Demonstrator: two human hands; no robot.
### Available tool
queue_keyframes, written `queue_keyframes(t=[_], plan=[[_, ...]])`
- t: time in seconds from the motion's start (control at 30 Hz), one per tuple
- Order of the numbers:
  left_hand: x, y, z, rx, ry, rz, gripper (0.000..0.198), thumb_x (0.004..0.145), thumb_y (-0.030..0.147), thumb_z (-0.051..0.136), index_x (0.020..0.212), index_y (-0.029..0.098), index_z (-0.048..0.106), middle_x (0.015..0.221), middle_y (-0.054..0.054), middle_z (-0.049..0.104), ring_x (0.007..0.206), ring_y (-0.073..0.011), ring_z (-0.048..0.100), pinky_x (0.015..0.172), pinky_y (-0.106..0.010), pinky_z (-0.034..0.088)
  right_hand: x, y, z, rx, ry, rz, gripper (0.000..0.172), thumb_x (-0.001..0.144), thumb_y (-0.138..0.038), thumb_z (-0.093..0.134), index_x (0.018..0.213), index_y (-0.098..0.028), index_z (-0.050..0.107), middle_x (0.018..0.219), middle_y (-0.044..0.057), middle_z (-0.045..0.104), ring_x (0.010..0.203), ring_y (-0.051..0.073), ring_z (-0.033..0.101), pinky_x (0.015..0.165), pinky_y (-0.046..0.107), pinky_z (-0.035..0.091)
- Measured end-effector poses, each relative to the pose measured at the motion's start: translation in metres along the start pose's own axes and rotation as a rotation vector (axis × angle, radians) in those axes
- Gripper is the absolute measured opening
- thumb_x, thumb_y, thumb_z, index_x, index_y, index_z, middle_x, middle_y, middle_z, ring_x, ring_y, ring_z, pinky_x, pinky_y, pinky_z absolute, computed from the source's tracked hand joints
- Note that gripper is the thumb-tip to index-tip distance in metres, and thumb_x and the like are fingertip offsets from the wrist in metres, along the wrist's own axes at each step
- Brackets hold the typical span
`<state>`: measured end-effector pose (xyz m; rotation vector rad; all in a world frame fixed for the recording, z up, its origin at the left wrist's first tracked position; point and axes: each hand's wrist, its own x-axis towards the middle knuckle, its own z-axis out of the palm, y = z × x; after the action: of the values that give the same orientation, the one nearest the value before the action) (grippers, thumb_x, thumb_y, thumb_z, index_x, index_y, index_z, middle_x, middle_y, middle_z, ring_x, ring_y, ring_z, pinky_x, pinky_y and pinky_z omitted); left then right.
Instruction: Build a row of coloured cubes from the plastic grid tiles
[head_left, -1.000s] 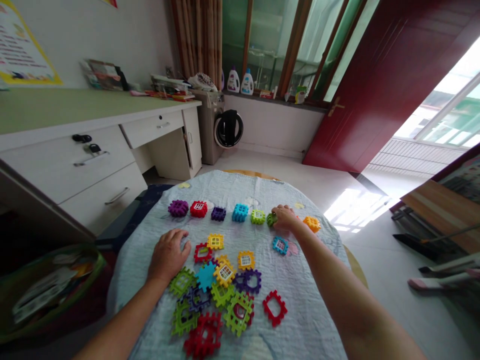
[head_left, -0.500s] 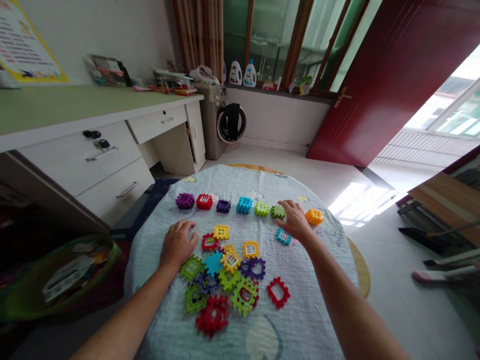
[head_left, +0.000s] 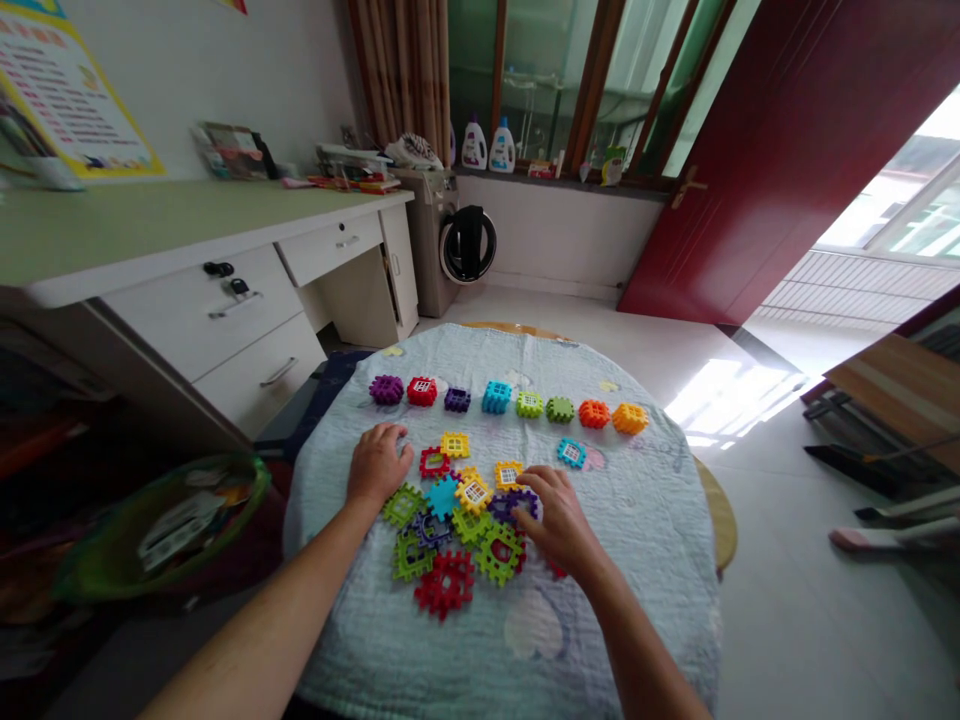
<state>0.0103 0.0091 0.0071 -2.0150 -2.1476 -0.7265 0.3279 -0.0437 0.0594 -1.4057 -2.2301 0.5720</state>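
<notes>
A round table under a pale blue cloth [head_left: 637, 520] carries a far row of small plastic cubes, from a purple cube [head_left: 386, 388] to an orange cube [head_left: 630, 417]. Nearer me lies a loose pile of flat interlocking tiles [head_left: 457, 530] in red, green, yellow, blue and purple. My left hand [head_left: 377, 463] rests on the cloth at the pile's left edge, fingers loosely curled, holding nothing. My right hand [head_left: 556, 520] lies over the pile's right side with fingers bent down onto a purple tile [head_left: 508, 503]; its grip is hidden. A lone blue tile [head_left: 571, 453] lies beyond it.
A white desk with drawers [head_left: 225, 300] stands close on the left, with a green basket [head_left: 161, 525] on the floor beside the table. A small washing machine [head_left: 450, 240] and a dark red door [head_left: 787, 150] are further back. Wooden boards [head_left: 892, 390] lie at the right.
My right hand has left the far row of cubes and come back down onto the right side of the tile pile. The green cube stays in the row. My left hand has barely moved.
</notes>
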Motion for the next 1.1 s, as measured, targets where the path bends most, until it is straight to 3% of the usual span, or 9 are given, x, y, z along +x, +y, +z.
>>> queue_keyframes(t=[0.2,0.37,0.57,0.73,0.83,0.93,1.1], plan=[[0.000,0.003,-0.003,-0.003,-0.005,-0.017,0.024,0.081,0.027,0.049,0.099,0.017,0.062,0.105,-0.011,0.064,0.101,-0.0269,0.057,0.091,-0.040,0.045,0.019,-0.043,0.027,-0.091,-0.129,0.025,0.049,0.080,-0.044,0.066,0.124,-0.025,0.057,0.127,0.009,0.059,0.118,0.029,0.046,0.098,0.043,0.036],[0.000,0.002,-0.002,-0.007,-0.008,-0.018,0.025,0.082,0.027,0.048,0.100,0.017,0.062,0.106,-0.011,0.064,0.102,-0.0272,0.057,0.091,-0.040,0.045,0.027,-0.049,0.040,-0.117,-0.153,0.052,0.031,0.083,-0.032,0.059,0.114,-0.029,0.060,0.118,0.005,0.063,0.111,0.027,0.048,0.094,0.040,0.036],[0.000,0.002,-0.002,-0.015,-0.004,-0.022,0.024,0.082,0.028,0.049,0.099,0.018,0.062,0.106,-0.010,0.064,0.102,-0.0269,0.057,0.092,-0.040,0.044,0.019,-0.032,0.028,-0.114,-0.076,0.101,0.050,0.071,-0.013,0.054,0.119,-0.026,0.059,0.122,0.007,0.060,0.112,0.026,0.047,0.093,0.038,0.036],[-0.001,0.002,-0.001,-0.010,-0.008,-0.020,0.024,0.082,0.028,0.049,0.100,0.018,0.062,0.106,-0.011,0.063,0.102,-0.0267,0.057,0.092,-0.039,0.045,0.016,-0.002,0.012,-0.116,0.029,0.164,0.059,0.066,-0.008,0.049,0.122,-0.023,0.058,0.127,0.007,0.059,0.116,0.026,0.048,0.099,0.037,0.035],[-0.001,0.001,0.000,0.003,-0.006,-0.017,0.024,0.082,0.027,0.049,0.100,0.018,0.062,0.106,-0.010,0.063,0.101,-0.0265,0.057,0.092,-0.039,0.045,0.016,0.019,0.006,-0.154,0.070,0.211,0.060,0.066,-0.006,0.048,0.123,-0.022,0.058,0.130,0.006,0.058,0.120,0.026,0.047,0.102,0.037,0.035],[0.000,0.000,0.001,0.015,-0.003,-0.011,0.025,0.082,0.027,0.049,0.101,0.017,0.062,0.106,-0.010,0.064,0.101,-0.0270,0.057,0.092,-0.039,0.044,0.015,0.035,0.005,-0.204,0.021,0.248,0.053,0.071,-0.007,0.050,0.120,-0.023,0.061,0.131,0.005,0.059,0.120,0.027,0.048,0.101,0.037,0.036],[0.000,-0.001,0.002,0.020,0.002,0.000,0.024,0.081,0.026,0.050,0.099,0.017,0.063,0.106,-0.011,0.064,0.101,-0.0264,0.057,0.094,-0.039,0.045,0.014,0.039,0.007,-0.249,0.023,0.251,0.051,0.074,-0.007,0.050,0.121,-0.022,0.064,0.137,0.005,0.056,0.123,0.025,0.048,0.101,0.035,0.035]])
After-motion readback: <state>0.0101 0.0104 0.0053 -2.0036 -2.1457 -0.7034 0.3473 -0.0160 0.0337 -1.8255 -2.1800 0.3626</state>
